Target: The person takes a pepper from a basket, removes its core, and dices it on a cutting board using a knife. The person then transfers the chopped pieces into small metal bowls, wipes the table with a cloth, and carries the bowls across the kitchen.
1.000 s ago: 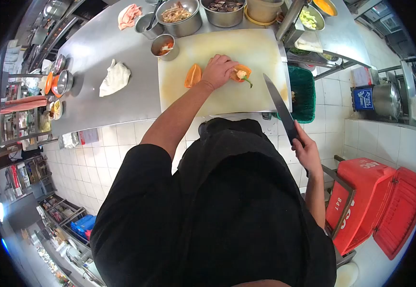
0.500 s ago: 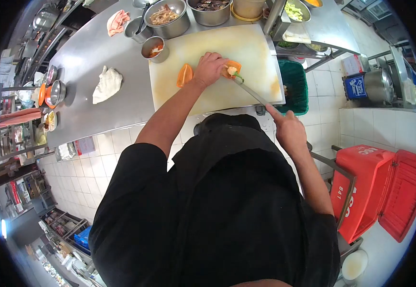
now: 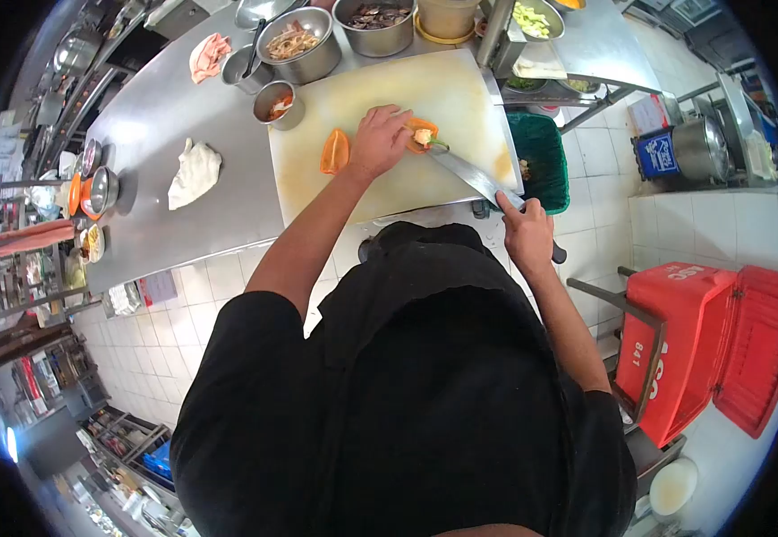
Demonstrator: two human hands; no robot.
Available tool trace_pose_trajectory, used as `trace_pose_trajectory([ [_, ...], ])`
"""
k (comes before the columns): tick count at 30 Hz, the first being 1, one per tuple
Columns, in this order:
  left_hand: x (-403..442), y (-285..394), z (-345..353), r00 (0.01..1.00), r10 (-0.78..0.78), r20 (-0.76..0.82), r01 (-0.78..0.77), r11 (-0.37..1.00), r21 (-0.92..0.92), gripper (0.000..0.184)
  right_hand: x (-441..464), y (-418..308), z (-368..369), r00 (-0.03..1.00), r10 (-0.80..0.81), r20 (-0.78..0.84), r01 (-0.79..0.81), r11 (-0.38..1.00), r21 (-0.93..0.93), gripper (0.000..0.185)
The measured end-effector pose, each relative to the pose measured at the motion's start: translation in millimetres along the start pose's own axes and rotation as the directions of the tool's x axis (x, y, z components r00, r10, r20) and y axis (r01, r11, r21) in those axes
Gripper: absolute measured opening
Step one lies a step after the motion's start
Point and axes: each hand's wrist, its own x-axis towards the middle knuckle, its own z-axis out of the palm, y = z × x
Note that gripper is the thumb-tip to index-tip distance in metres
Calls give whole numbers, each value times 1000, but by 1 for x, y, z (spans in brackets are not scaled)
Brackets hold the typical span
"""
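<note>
My left hand is closed on the left side of an orange bell pepper half, which lies cut side up on the white cutting board. Its pale seed core and green stem show. In my right hand is a large kitchen knife, gripped by its dark handle. The blade's flat side faces up, and its tip reaches the pepper's stem end; whether it touches is hard to tell. A second bell pepper half rests on the board, left of my left hand.
Behind the board stand a small metal cup, a bowl of shredded food and a pot of dark pieces. A white cloth lies to the left. Right of the board is a green bin; a red bin stands lower right.
The knife has rolled from nearly edge-on to showing its broad flat side, and my right hand has turned with it. My left hand stays on the pepper half. The whole view has shifted slightly.
</note>
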Motion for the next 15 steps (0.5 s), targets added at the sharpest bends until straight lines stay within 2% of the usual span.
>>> trace_pose_trajectory([
  [3,3,27,-5,991,39,128,-34,999,-43,39,-2,-3,1,1000,7,-9,-7,1000,22,44],
  [6,10,40,-3,964,-11,265,4,1000,26,38,-1,0,3,1000,10,5,-10,999,43,44],
  [9,19,35,3,959,-21,283,7,999,51,34,-1,3,4,1000,16,21,-17,998,60,44],
  [10,18,27,9,953,-135,272,158,985,-65,33,0,3,3,999,20,31,-22,998,66,44],
  [12,14,7,21,889,-356,289,435,854,-286,31,1,3,1,998,34,49,-39,995,94,45],
  [15,15,-39,14,860,-496,122,504,786,-358,29,1,7,6,995,52,84,-64,987,148,47],
])
